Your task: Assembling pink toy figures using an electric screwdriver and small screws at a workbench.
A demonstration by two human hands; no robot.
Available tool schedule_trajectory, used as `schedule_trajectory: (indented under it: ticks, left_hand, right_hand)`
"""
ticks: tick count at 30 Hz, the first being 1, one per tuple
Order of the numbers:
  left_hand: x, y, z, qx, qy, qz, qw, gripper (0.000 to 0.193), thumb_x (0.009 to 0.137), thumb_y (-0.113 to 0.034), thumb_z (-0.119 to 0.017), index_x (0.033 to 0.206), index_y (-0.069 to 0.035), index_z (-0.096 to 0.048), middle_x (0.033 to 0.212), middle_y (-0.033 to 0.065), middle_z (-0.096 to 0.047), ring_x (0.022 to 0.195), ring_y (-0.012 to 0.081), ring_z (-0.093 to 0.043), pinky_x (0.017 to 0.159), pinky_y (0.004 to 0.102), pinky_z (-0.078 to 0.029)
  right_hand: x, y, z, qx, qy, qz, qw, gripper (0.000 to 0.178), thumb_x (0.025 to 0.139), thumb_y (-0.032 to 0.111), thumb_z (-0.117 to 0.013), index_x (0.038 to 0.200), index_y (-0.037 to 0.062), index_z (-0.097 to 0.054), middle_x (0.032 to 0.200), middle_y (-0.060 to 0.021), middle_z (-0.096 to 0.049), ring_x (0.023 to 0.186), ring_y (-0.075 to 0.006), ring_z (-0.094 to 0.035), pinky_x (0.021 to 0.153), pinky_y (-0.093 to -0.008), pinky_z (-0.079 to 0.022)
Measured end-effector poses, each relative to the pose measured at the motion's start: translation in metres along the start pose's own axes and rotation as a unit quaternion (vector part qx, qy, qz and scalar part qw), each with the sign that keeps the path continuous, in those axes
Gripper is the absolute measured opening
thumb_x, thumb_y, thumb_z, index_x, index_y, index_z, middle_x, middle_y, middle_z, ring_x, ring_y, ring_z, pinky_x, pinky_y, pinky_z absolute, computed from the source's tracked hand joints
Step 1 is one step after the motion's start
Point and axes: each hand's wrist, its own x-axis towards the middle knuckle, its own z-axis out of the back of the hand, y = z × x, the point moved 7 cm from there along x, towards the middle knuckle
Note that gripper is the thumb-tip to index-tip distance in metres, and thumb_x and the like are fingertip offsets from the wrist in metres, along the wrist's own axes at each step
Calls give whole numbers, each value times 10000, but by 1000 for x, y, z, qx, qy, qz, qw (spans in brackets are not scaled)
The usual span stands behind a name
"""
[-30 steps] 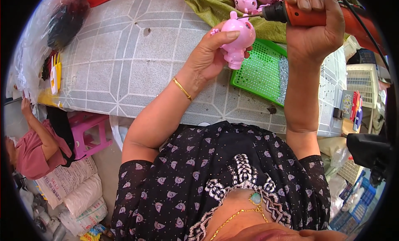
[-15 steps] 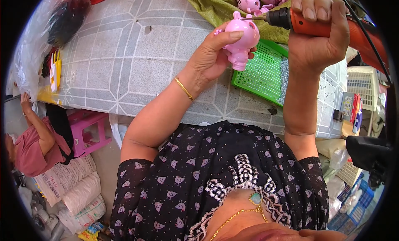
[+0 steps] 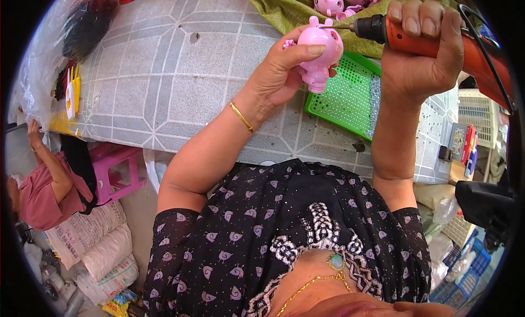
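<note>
A glossy pink plastic toy figure (image 3: 322, 52) with a big round head and small ears is held above the table. My left hand (image 3: 287, 63) is closed round it from the left, thumb across the head. In my right hand (image 3: 418, 49), wrapped round the body, is an orange electric screwdriver (image 3: 407, 35) with a black nose. Its thin metal bit points left and reaches the toy's head beside the ears; whether a screw sits at the tip is too small to tell. Below the tool lies a green perforated tray (image 3: 344, 98) with small metal screws along its right side.
More pink toy pieces (image 3: 328, 3) lie on an olive woven sack (image 3: 279, 11) at the back. Clear plastic bags (image 3: 49, 49) stand at the left table edge, near a yellow-handled tool (image 3: 73, 93). Another person (image 3: 49, 191) is at the left, by a pink stool (image 3: 120, 172).
The screwdriver and my right hand have shifted slightly right. The toy has moved slightly right too, still in my left hand, and the bit remains at its head.
</note>
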Motion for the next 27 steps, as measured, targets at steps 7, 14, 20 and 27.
schedule_trajectory:
  ticks: [7,14,20,27]
  left_hand:
    - [0,-2,-2,24,0,-28,999,632,776,-201,-760,1315,-50,-467,1137,106,-596,980,240,-633,861,402,-561]
    - [-1,-2,-3,21,-17,-46,999,587,798,-159,-747,1308,-60,-475,1141,102,-598,991,235,-631,867,413,-565]
    - [0,1,-4,-5,11,-21,1000,580,800,-164,-747,1301,-46,-478,1138,96,-602,1000,229,-628,881,425,-561]
    - [-1,1,-8,18,5,-26,999,592,798,-163,-758,1310,-45,-485,1150,90,-606,998,204,-626,857,394,-571]
  right_hand:
    - [-7,7,-7,-24,28,26,999,219,970,233,-513,776,137,-481,714,19,-471,666,-135,-461,723,-356,-385]
    - [-17,10,-13,-44,49,44,997,196,982,238,-497,812,145,-521,725,32,-472,669,-127,-463,712,-351,-384]
    - [-20,14,-12,-45,63,58,995,152,985,247,-503,956,158,-622,736,44,-494,673,-117,-475,709,-346,-385]
    - [-19,16,-6,-48,60,54,996,168,990,255,-490,928,159,-613,744,41,-510,674,-117,-490,712,-346,-393]
